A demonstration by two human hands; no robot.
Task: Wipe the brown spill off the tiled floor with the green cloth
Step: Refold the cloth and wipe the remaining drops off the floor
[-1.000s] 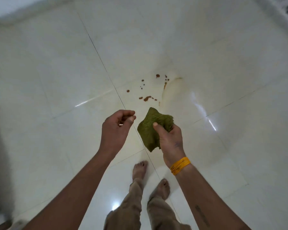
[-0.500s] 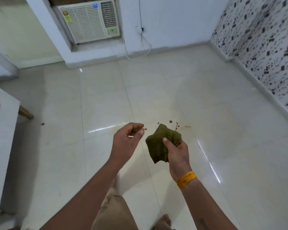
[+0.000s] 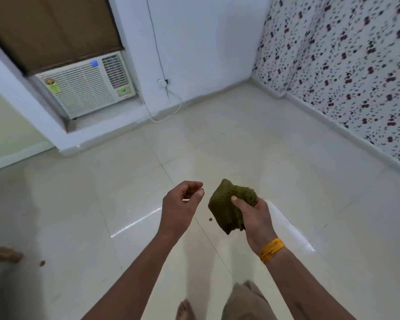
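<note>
Floor [image 3: 129,204], pale glossy tiles, fills most of frame. AC unit [image 3: 86,86] upper left. Right hand [image 3: 252,215] center-right, grip curled round green cloth [image 3: 226,204], bunched, held up off floor. Left hand [image 3: 180,204] beside it, fingers loosely curled, holding nothing. Small brown spot [image 3: 210,219] on tile between hands.

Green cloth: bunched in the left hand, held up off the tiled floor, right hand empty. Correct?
Wrong on the hand. The head view shows the crumpled green terry cloth gripped by the right hand, the one with the yellow wristband. The left hand is empty, fingers loosely curled. The cloth is indeed held off the cream tiled floor.
</note>
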